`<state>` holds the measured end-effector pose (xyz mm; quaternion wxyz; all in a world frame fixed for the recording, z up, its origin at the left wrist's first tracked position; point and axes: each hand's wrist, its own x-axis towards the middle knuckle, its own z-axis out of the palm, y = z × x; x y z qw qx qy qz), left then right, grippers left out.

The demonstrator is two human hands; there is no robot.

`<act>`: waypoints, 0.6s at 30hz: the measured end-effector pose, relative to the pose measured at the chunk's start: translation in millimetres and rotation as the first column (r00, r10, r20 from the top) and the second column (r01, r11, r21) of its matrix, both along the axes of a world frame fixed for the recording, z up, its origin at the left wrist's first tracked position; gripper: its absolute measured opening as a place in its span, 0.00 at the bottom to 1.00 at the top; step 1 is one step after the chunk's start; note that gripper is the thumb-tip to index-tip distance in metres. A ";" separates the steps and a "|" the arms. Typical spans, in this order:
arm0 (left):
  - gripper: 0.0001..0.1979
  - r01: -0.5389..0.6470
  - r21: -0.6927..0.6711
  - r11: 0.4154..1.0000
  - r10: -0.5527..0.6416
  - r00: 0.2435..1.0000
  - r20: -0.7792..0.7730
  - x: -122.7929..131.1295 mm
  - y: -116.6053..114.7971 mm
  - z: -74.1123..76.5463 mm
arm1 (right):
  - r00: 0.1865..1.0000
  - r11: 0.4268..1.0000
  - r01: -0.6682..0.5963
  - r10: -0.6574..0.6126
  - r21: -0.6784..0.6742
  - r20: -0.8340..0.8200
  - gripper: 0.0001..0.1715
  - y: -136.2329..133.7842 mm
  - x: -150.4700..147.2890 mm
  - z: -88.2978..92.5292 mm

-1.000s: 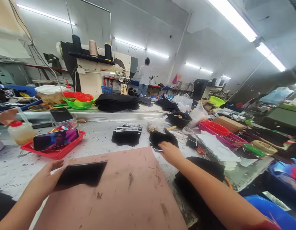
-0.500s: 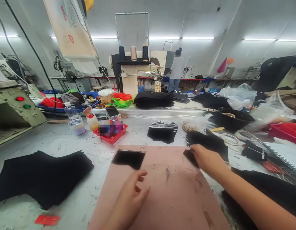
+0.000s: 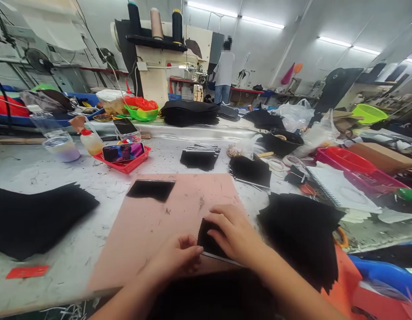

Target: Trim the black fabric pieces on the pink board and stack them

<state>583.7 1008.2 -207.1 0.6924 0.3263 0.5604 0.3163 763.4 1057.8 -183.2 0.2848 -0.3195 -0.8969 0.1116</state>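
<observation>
A small black fabric piece [image 3: 210,238] with a pale lower edge lies low on the pink board [image 3: 179,209]. My left hand [image 3: 184,254] pinches its left corner between thumb and forefinger. My right hand [image 3: 230,231] rests over the same piece, fingers curled on its top. Another black piece [image 3: 152,190] lies flat at the board's upper left. Beyond the board sit a small stack of black pieces with white edges [image 3: 199,158] and a second such stack [image 3: 250,171] to its right.
Larger black fabric stacks lie at left [image 3: 35,218] and right [image 3: 302,231]. A red basket [image 3: 126,165], a jar [image 3: 62,149] and a glue bottle [image 3: 91,141] stand at back left. A notebook [image 3: 342,186] and pink tray [image 3: 362,171] are at right. Far off stands a person [image 3: 224,71].
My right hand has come from the right stack to the board's lower part with a black piece. My left hand has closed on that piece's corner. The view has shifted down and right.
</observation>
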 end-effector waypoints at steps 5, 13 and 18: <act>0.23 -0.007 -0.033 0.999 0.007 1.000 0.015 2.3 -1.9 1.9 | 0.993 0.989 -0.037 0.021 -0.140 -0.115 0.05 -30.7 -4.4 -20.0; 0.16 -0.011 -0.012 1.000 0.010 0.998 -0.056 3.6 -1.4 7.8 | 0.977 0.985 -0.008 -0.029 -0.171 -0.210 0.09 -39.8 -9.1 -27.6; 0.13 -0.015 -0.002 1.000 0.015 0.998 -0.061 5.9 -2.2 7.2 | 0.966 0.976 -0.031 -0.026 -0.214 -0.259 0.07 -38.7 -12.4 -29.6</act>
